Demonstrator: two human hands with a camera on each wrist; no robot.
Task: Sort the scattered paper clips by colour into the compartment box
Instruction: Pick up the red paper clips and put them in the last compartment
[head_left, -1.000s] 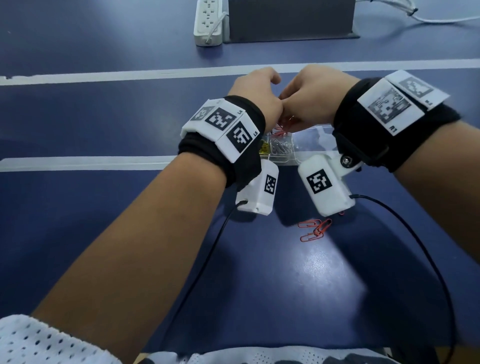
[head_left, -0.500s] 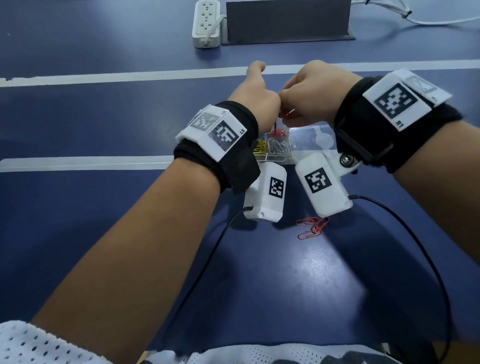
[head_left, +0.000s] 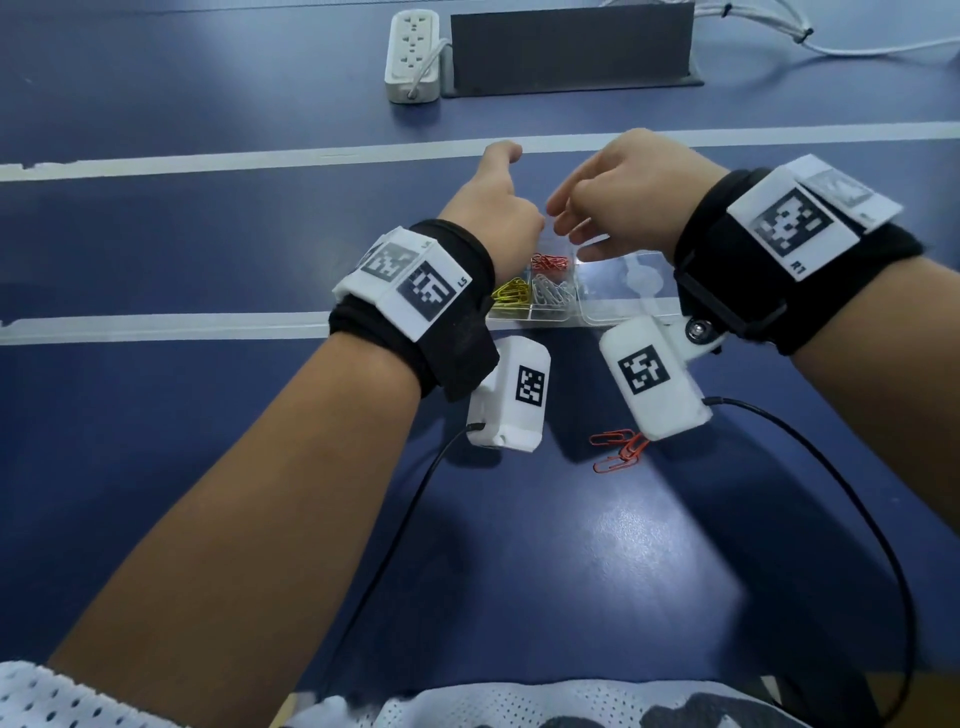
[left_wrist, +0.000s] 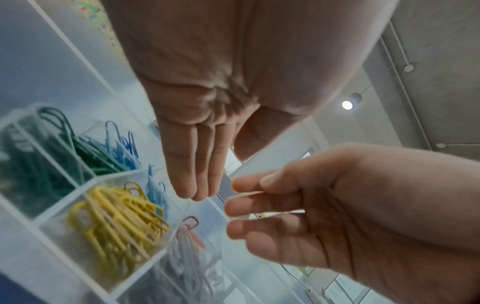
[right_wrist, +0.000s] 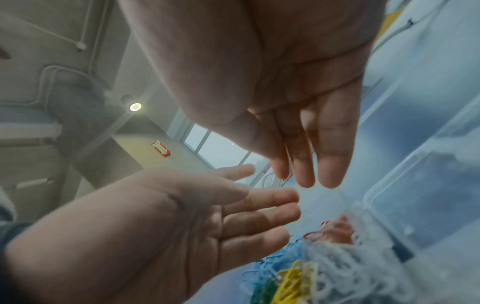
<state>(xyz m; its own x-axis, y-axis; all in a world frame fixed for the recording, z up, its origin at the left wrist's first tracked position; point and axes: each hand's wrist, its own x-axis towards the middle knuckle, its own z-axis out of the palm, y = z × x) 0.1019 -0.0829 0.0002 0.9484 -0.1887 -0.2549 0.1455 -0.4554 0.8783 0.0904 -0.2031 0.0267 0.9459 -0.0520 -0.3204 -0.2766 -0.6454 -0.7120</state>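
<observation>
- Where half a second earlier we had our two fists pressed knuckle to knuckle above the compartment box (head_left: 613, 306), we now drew them apart over the blue tabletop (head_left: 208, 467).
- Our left hand (head_left: 493, 208) hung with fingers straight and together, holding nothing.
- Our right hand (head_left: 623, 197) was spread loosely, fingers parted, likewise bare.
- Judging by that release, whatever we had been working loose between the hands had gone into the box, probably onto the red clips (head_left: 548, 261) directly beneath.
- Yellow clips (head_left: 511, 293) and white clips (head_left: 553, 293) sat in their own cells.
- A few orange-red clips (head_left: 618, 449) lay unsorted on the tabletop nearer us, so the sorting was not finished.
</observation>
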